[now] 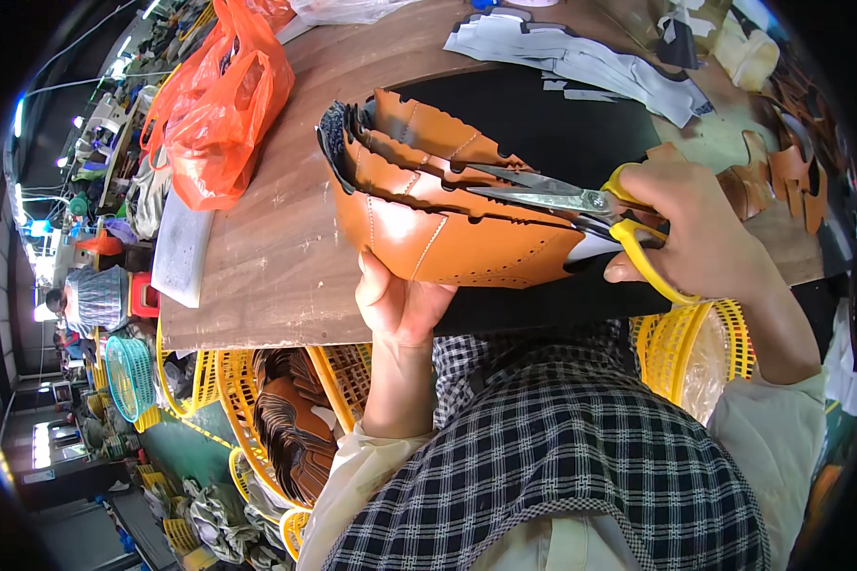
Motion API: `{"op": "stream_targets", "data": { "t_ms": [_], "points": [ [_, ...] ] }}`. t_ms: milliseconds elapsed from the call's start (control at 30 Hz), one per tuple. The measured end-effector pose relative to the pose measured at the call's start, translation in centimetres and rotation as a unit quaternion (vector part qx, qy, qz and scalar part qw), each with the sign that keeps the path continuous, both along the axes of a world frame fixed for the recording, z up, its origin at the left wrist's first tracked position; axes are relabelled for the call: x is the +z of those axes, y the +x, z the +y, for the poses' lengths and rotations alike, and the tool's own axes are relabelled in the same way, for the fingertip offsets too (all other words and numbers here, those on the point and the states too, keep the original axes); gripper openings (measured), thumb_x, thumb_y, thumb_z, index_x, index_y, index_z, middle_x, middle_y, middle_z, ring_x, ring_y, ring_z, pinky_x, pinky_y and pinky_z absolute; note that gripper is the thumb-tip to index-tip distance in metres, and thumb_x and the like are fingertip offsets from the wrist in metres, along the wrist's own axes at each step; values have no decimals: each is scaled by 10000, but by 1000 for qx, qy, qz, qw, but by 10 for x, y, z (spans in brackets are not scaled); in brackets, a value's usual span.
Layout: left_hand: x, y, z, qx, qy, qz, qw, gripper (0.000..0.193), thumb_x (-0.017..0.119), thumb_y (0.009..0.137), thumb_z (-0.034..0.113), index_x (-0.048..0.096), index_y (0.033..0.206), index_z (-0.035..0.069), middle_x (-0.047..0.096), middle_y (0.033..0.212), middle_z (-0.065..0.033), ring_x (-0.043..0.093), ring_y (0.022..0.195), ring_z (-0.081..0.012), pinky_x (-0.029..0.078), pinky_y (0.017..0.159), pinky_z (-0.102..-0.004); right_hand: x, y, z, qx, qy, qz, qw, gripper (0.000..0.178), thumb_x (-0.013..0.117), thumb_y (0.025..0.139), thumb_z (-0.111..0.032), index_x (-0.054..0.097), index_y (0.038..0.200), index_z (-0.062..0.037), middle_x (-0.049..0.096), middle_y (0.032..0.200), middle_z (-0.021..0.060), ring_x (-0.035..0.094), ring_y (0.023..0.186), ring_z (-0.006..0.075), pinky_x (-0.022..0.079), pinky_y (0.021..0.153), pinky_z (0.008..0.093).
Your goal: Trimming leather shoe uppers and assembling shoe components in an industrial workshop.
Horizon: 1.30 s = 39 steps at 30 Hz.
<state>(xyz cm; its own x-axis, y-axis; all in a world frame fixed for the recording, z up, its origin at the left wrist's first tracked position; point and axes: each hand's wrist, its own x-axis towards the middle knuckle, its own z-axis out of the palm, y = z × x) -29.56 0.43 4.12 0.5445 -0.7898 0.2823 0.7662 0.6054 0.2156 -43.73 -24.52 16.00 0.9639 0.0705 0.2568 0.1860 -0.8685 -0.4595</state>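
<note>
- A brown table [257, 285] fills the upper middle.
- The left hand [405, 305] grips brown leather pieces [467, 246] in the middle.
- The right hand [695, 224] curls around scissors [595, 201], right of middle.
- An orange bag [224, 133] sits upper left.

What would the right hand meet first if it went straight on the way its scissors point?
The right hand would probably meet the tan leather pieces first; its scissors overlap their edges in view, though the depth is unclear.
</note>
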Motion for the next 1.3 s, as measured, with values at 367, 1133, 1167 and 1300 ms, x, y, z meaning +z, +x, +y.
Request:
{"op": "stream_targets", "data": {
  "t_ms": [367, 1133, 1167, 1300],
  "points": [
    [-1, 0, 0, 3, 5, -18, 1000, 730, 706, 809, 426, 405, 1398, 116, 464, 1398, -64, 429, 1290, -240, 314, 1076, -448, -6, 0, 0, 16, -8, 9, 1000, 461, 838, 661, -354, 507, 693, -34, 507, 574, 120, 519, 497, 296, 376, 472, 352],
    [17, -2, 2, 40, 13, 45, 998, 721, 675, 823, 454, 399, 1405, 131, 436, 1423, -79, 390, 1316, -282, 281, 1091, -513, -8, -29, -1, -59, -139, -76, 986, 425, 831, 618, -359, 599, 792, -49, 570, 673, 86, 576, 629, 293, 429, 557, 386],
    [18, -3, 1, 29, -9, 100, 995, 722, 669, 826, 460, 397, 1407, 130, 428, 1429, -80, 384, 1320, -284, 276, 1092, -517, -8, -29, -2, -59, -153, -76, 984, 426, 830, 618, -361, 596, 789, -49, 569, 671, 84, 575, 630, 294, 428, 562, 388],
    [18, -7, -1, 18, -46, 146, 988, 730, 647, 838, 480, 384, 1416, 121, 394, 1453, -85, 359, 1334, -295, 255, 1099, -532, -3, -24, -2, -34, -145, -67, 987, 428, 828, 620, -365, 579, 775, -52, 564, 663, 81, 568, 625, 296, 419, 572, 393]
  ]
}}
